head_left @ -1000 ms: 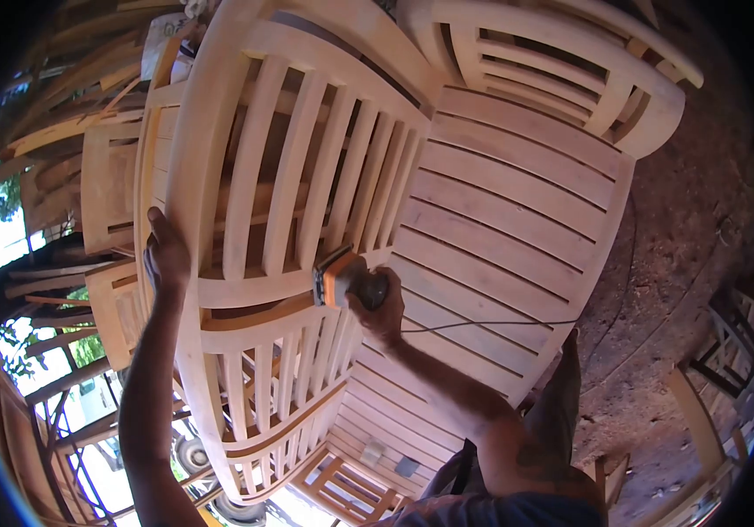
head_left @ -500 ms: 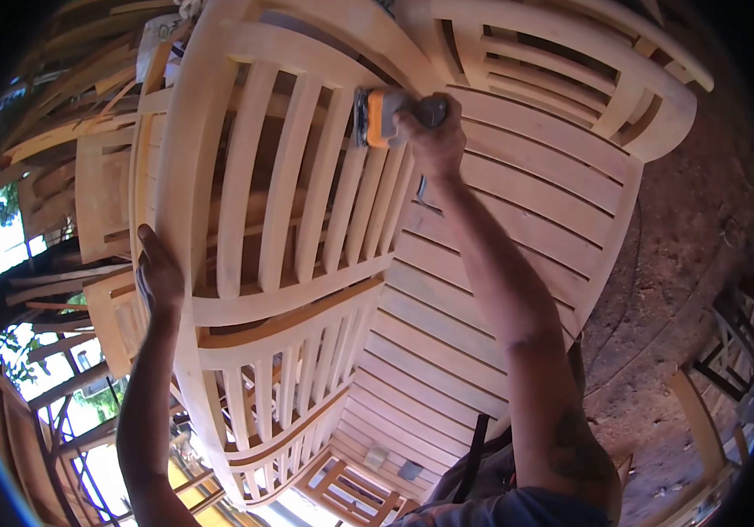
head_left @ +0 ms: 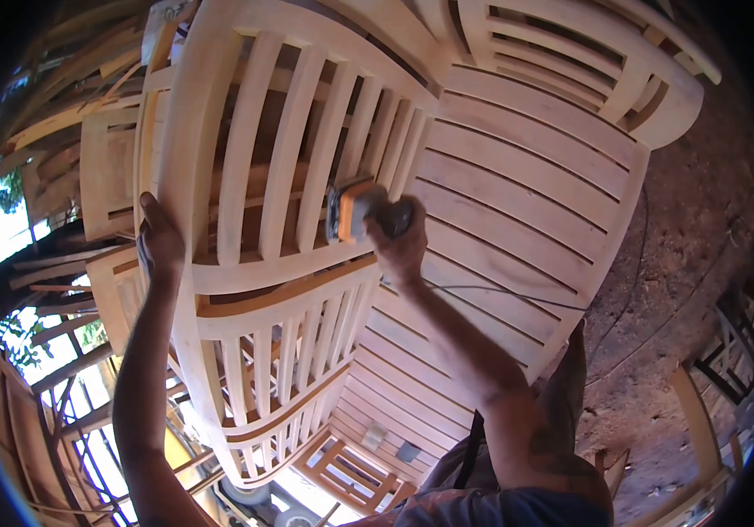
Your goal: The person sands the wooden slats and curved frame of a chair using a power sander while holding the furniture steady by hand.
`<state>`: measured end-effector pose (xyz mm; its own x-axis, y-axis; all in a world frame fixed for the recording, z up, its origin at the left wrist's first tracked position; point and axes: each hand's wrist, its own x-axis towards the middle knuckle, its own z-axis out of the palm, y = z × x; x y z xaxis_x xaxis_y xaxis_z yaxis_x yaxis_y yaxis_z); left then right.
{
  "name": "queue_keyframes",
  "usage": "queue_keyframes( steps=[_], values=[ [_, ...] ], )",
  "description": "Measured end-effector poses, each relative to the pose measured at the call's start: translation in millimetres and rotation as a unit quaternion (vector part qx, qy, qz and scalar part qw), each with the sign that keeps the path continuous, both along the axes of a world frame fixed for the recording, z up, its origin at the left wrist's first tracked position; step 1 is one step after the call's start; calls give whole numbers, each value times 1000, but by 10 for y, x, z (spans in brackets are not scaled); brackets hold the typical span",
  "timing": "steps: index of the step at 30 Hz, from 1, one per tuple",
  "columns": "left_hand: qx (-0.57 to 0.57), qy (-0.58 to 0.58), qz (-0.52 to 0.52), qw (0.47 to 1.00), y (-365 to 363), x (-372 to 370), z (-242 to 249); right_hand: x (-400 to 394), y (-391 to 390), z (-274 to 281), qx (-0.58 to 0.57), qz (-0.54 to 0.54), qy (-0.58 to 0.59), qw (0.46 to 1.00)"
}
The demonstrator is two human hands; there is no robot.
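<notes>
My right hand (head_left: 400, 237) is wrapped round an orange and grey power sander (head_left: 355, 211), whose flat pad rests against the slats of a pale wooden bench back (head_left: 285, 158). From the sander a dark cord runs right across the slatted seat (head_left: 517, 211). On the left, my left hand (head_left: 162, 237) lies against the outer top rail of the backrest, its thumb pointing up along the wood. The other fingers are partly hidden behind the rail; what shows of the hand is not closed round a tool.
The slatted armrest (head_left: 561, 61) closes the bench's far end. Two small sanding pieces (head_left: 374, 436) lie on the near seat. Stacked wood and frames (head_left: 109, 176) stand at left. Brown dirt ground (head_left: 667, 263) and a dark metal frame (head_left: 732, 351) are at right.
My right hand and the sander have moved down the backrest, from near its upper curved rail towards the middle rail. The cord now shows across the seat. My left hand stays on the rail.
</notes>
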<state>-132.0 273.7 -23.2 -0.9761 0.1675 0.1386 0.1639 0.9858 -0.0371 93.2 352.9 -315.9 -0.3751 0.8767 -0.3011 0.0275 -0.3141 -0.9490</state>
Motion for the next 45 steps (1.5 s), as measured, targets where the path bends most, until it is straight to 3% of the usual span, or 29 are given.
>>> queue_keyframes(
  steps=[4, 7, 11, 14, 20, 23, 26, 27, 29, 32, 34, 38, 41, 45],
  values=[
    [20, 0, 11, 1000, -85, -62, -22, 377, -1009, 74, -72, 44, 33, 996],
    [41, -10, 12, 999, -84, -89, -18, 390, -1045, 120, -60, 38, 46, 996],
    [65, -3, -32, 997, -199, -130, -72, 27, -120, 3, 47, -7, 18, 999],
    [62, -6, -10, 998, -188, -108, -60, -297, 605, -95, 109, -46, 21, 993],
    [58, 9, -9, 998, -145, -77, -65, -726, 1909, 6, 51, -76, 24, 996],
    [70, -31, -11, 997, -138, -86, -10, -898, 2335, -277, -46, -29, 17, 998],
    [83, -31, -23, 996, -114, -67, -22, -746, 2468, -202, -154, 31, -2, 988],
    [85, -30, -28, 996, -105, -78, -33, -731, 2331, -298, -156, 12, 9, 988],
    [84, -27, -33, 996, -139, -96, -29, -807, 1941, -750, -51, -44, 6, 998],
    [69, -13, -20, 997, -135, -109, -39, -493, 1172, -585, -23, -76, -14, 997],
    [70, -2, -29, 997, -173, -148, -53, -328, 805, -555, -85, -47, -12, 995],
    [124, -15, -42, 991, -245, -200, -91, 51, 32, -464, -84, 15, -3, 996],
    [81, 13, -6, 997, -151, -104, -61, 303, -670, -488, -117, 36, -2, 992],
    [82, 0, -19, 996, -320, -239, -73, 338, -830, -454, -141, 11, 0, 990]
  ],
)
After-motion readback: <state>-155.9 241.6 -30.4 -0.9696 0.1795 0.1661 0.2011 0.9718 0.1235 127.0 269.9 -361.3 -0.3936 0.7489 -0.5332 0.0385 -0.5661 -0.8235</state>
